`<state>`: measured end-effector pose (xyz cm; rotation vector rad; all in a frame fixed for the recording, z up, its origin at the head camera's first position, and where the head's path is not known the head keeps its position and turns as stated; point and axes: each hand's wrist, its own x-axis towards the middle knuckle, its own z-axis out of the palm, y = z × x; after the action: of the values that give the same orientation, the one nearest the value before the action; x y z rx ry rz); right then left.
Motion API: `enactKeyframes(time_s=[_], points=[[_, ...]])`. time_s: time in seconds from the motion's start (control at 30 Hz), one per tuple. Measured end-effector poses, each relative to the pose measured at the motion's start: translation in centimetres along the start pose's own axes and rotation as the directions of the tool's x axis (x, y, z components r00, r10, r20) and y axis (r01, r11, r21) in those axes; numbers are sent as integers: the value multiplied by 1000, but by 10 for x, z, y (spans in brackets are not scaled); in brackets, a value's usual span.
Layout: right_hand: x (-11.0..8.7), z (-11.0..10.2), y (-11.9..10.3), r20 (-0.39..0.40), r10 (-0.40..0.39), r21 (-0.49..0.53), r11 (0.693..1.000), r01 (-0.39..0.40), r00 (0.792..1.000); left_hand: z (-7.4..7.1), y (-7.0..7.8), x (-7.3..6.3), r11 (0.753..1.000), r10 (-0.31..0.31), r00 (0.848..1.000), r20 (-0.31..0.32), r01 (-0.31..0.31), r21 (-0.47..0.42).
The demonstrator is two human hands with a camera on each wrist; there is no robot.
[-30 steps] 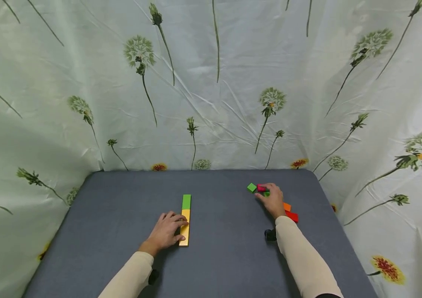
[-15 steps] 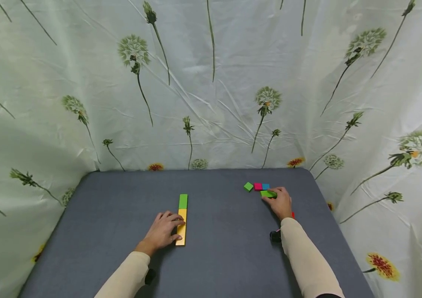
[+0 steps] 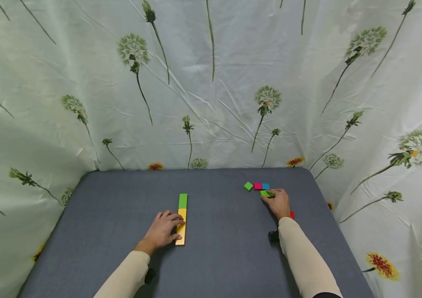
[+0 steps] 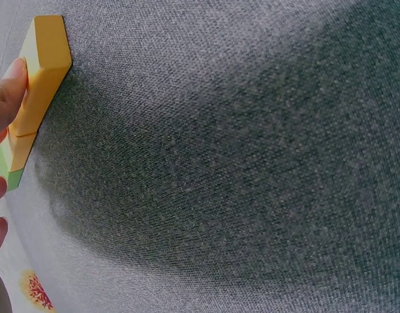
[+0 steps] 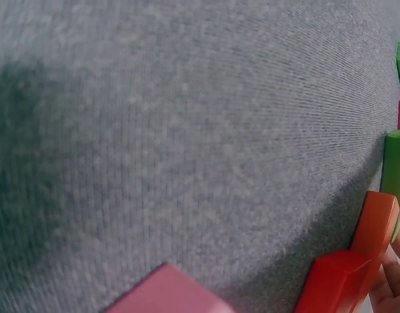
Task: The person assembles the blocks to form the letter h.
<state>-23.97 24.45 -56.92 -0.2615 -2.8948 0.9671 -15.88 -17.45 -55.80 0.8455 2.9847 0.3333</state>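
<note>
My left hand point(image 3: 160, 231) rests at a row of yellow blocks point(image 3: 181, 230), thumb against the left side and fingertips over the top. In the left wrist view the thumb touches the nearer yellow block point(image 4: 46, 72), and a seam parts it from another. A green block point(image 3: 183, 201) continues the row at its far end. My right hand point(image 3: 278, 203) pinches a light green block point(image 3: 266, 193) at the right of the table. Behind that block lie a pink-red block point(image 3: 257, 186) and a blue block point(image 3: 265, 186), side by side.
A separate green block point(image 3: 248, 186) sits turned at an angle left of the pink-red one. By my right wrist lie a red block point(image 5: 333, 280), an orange block point(image 5: 376, 225) and a pink block point(image 5: 170, 293). A flowered curtain point(image 3: 211, 103) hangs behind the grey table point(image 3: 218, 256).
My right hand has moved from the pink-red block rightward and toward me to the light green block, uncovering the blue block. My left hand stays at the yellow blocks.
</note>
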Motion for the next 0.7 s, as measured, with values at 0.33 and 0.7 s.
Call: enactKeyframes(time_s=[0.33,0.7], points=[[2,1,0,20,39,19,999,-40,999,2,-1,0,1000,2,1000,-6,-2,1],[3,-2,-1,18,79,24,997,-80,997,1,-1,-1,1000,1,1000,-15,0,22]])
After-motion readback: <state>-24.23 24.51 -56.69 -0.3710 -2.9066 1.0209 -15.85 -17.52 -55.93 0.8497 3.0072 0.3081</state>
